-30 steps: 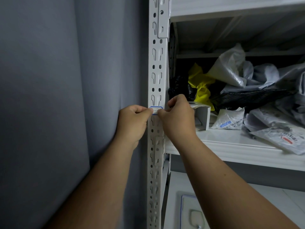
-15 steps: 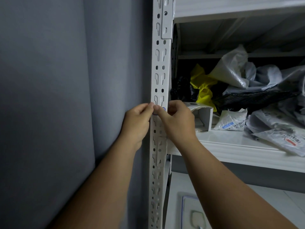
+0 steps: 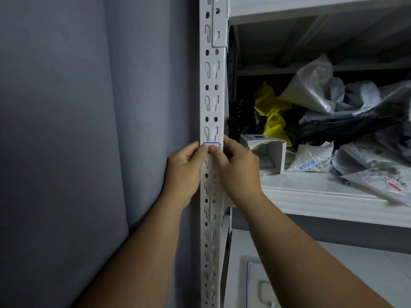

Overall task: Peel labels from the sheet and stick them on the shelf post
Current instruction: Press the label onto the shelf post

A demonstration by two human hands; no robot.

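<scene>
The white slotted shelf post [image 3: 212,96] runs upright through the middle of the view. A small white label with a blue border [image 3: 211,144] lies on its front face, just below a pair of slots. My left hand [image 3: 184,172] comes in from the post's left side, its thumb pressing the label's lower left part and its fingers curled beside the post. My right hand [image 3: 239,167] comes in from the right, its thumb on the label's lower right part and its index finger curled past the post's right edge. Only the label's top edge shows above the thumbs.
A grey wall [image 3: 77,130] stands close on the left. The white shelf board [image 3: 322,196] right of the post carries an open small white box [image 3: 270,154], yellow, black and clear plastic bags [image 3: 315,90] and printed pouches. A flat white item with a blue edge [image 3: 255,283] lies lower down.
Earlier both hands held the label by its ends in front of the post. Now the thumbs have come together on it and it lies flat on the post's face.
</scene>
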